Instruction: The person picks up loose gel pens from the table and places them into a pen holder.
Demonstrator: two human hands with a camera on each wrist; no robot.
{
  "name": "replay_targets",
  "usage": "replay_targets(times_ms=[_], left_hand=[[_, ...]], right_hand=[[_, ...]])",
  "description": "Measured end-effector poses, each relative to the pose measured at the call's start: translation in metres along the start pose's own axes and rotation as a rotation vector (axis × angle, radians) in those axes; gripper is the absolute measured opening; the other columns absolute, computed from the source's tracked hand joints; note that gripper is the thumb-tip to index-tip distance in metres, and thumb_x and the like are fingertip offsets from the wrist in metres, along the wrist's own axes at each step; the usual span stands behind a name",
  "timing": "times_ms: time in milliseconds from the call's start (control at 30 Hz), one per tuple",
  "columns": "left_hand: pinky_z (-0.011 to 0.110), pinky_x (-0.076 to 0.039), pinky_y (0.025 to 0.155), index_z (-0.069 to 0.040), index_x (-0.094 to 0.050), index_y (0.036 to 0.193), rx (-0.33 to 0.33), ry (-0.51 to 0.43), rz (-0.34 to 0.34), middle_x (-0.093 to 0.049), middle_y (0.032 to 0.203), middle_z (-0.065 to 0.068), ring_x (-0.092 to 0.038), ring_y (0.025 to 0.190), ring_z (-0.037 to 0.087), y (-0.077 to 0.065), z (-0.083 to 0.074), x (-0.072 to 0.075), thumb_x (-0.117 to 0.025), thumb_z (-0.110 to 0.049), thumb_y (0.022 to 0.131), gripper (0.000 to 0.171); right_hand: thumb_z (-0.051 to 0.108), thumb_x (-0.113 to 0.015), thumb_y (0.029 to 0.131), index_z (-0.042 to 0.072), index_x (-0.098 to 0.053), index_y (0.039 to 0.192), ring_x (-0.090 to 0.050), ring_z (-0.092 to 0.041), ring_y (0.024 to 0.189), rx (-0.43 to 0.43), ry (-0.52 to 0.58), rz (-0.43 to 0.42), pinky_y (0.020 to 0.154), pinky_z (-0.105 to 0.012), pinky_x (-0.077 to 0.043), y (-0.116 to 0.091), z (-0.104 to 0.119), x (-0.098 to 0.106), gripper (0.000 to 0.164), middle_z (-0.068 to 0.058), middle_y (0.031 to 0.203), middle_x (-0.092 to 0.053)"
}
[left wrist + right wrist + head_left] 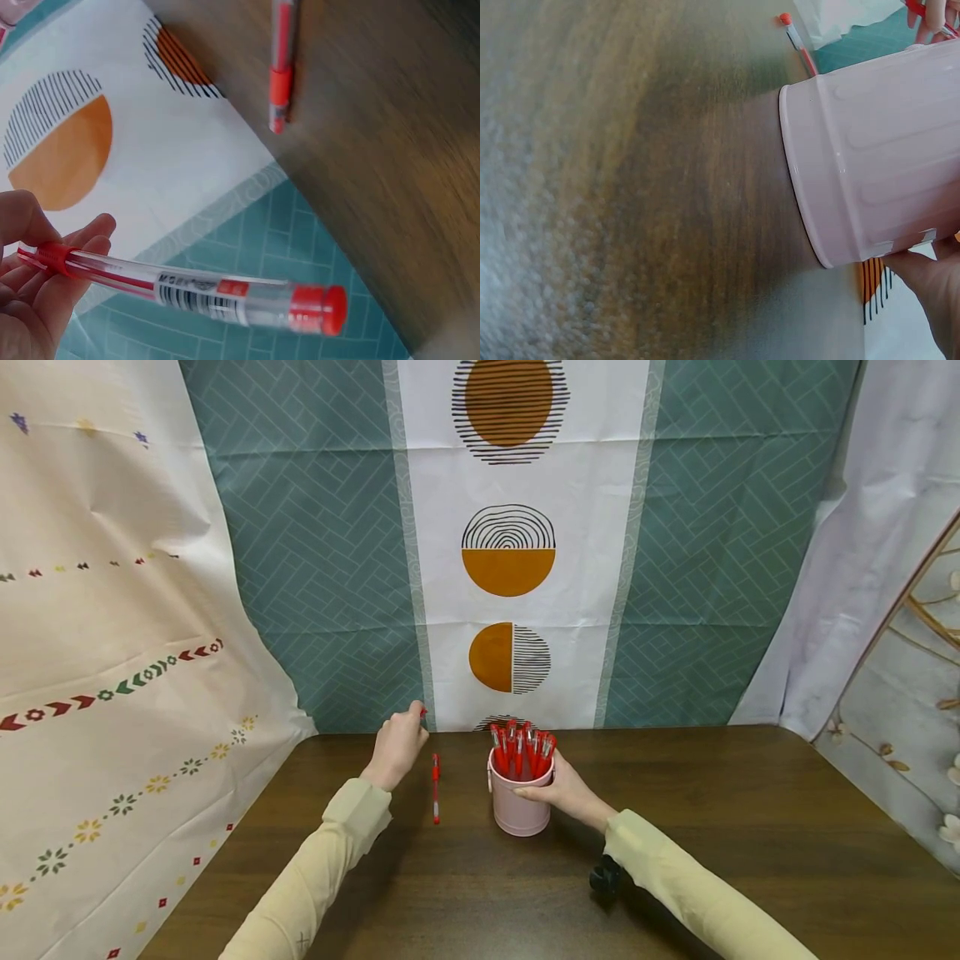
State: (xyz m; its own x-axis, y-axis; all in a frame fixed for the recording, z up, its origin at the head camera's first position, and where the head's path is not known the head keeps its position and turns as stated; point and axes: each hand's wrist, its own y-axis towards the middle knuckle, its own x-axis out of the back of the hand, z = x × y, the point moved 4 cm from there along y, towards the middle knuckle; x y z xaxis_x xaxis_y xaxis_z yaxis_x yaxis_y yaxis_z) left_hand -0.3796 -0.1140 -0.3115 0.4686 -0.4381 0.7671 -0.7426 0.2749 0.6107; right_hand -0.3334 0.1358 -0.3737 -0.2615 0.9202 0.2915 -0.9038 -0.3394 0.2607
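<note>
My left hand (400, 745) is raised above the far left part of the table. In the left wrist view its thumb and fingers pinch a clear-barrelled red gel pen (199, 292) near one end. A second red pen (436, 789) lies lengthwise on the wood, just right of that hand. My right hand (566, 789) grips the side of a pink bucket (520, 810), thumb across its front below the rim. Several red pens (519, 752) stand inside the bucket, tips and lower parts hidden by its wall. The bucket (877, 157) fills the right of the right wrist view.
The dark wooden table (712, 810) ends at a hanging cloth (517, 585) with orange and striped circles. A patterned cream cloth (112, 693) drapes along the left edge. A small black object (604, 877) shows under the right sleeve.
</note>
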Motion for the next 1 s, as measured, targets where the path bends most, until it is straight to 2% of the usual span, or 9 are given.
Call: replay_targets(times_ms=[333,400,467,633,800,1000], left_hand=[[0.028,-0.028,0.040,-0.001,-0.045,0.085,0.017,-0.099,-0.038,-0.034,0.052,0.001,-0.032,0.044,0.016,0.000,-0.011,0.006,-0.052,0.010,0.074,0.017],[0.028,-0.029,0.040,0.000,-0.046,0.087,0.008,-0.114,-0.058,-0.038,0.052,0.003,-0.033,0.044,0.016,0.001,-0.014,0.008,-0.051,0.009,0.075,0.017],[0.028,-0.033,0.040,0.000,-0.048,0.090,-0.009,-0.126,-0.089,-0.048,0.057,0.006,-0.038,0.044,0.016,0.002,-0.017,0.011,-0.051,0.009,0.075,0.018],[0.031,-0.041,0.044,0.001,-0.051,0.092,-0.063,-0.149,-0.164,-0.063,0.078,0.013,-0.052,0.050,0.020,0.005,-0.027,0.017,-0.052,0.010,0.073,0.021],[0.032,-0.047,0.049,0.001,-0.051,0.091,-0.093,-0.188,-0.202,-0.065,0.083,0.013,-0.060,0.059,0.024,0.007,-0.036,0.021,-0.053,0.010,0.074,0.020],[0.032,-0.047,0.050,0.000,-0.052,0.091,-0.112,-0.195,-0.222,-0.064,0.080,0.012,-0.057,0.055,0.022,0.009,-0.045,0.026,-0.054,0.008,0.076,0.017]], right_hand=[[0.017,-0.076,0.072,0.001,-0.029,0.132,-0.044,-0.028,0.112,0.025,-0.022,0.011,0.088,-0.041,-0.040,0.000,-0.001,-0.001,0.078,-0.014,0.128,-0.043],[0.019,-0.076,0.072,0.002,-0.029,0.133,-0.044,-0.028,0.113,0.015,-0.025,0.009,0.087,-0.041,-0.040,0.000,-0.002,-0.001,0.079,-0.013,0.128,-0.042],[0.020,-0.077,0.072,0.003,-0.029,0.133,-0.044,-0.027,0.113,0.007,-0.027,0.007,0.087,-0.041,-0.041,0.000,-0.003,-0.001,0.080,-0.012,0.128,-0.042],[0.019,-0.076,0.072,0.002,-0.029,0.132,-0.044,-0.028,0.113,0.015,-0.028,0.007,0.087,-0.041,-0.041,0.000,-0.003,-0.001,0.079,-0.012,0.128,-0.043],[0.017,-0.076,0.072,0.002,-0.030,0.132,-0.044,-0.028,0.113,0.015,-0.026,0.014,0.088,-0.041,-0.039,0.000,-0.002,-0.001,0.077,-0.013,0.128,-0.043],[0.018,-0.076,0.072,0.002,-0.029,0.132,-0.044,-0.028,0.112,0.017,-0.023,0.007,0.088,-0.042,-0.040,0.000,-0.001,-0.001,0.078,-0.013,0.128,-0.043]])
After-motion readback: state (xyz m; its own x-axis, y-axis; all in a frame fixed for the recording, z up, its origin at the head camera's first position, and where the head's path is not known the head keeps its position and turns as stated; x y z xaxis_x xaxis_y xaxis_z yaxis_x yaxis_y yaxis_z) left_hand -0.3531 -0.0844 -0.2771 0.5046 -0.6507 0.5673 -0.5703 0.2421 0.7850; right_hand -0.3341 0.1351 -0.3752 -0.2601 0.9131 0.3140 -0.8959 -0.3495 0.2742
